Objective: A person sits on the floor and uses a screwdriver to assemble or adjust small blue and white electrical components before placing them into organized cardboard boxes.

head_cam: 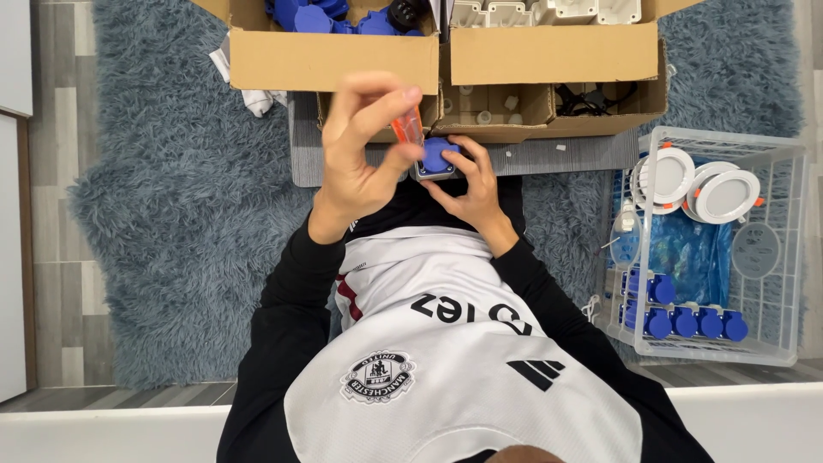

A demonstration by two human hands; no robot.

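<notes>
We are gripping an orange-handled tool (408,127) in our left hand (364,150), its tip pointing down at the blue-lidded socket (437,159) that our right hand (467,189) is cradling from below. We are sitting on a shaggy blue rug (180,223), facing open cardboard boxes (343,58) of blue and white parts. On our right, a clear plastic crate (771,257) is holding round white lamps (724,195) and more blue sockets (686,321).

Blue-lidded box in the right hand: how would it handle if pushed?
The blue-lidded box looks like rigid moulded plastic, so it is probably light. Its squarish base should not roll, but it may slide: the right hand grips it while the left hand holds the orange tool over it.
</notes>
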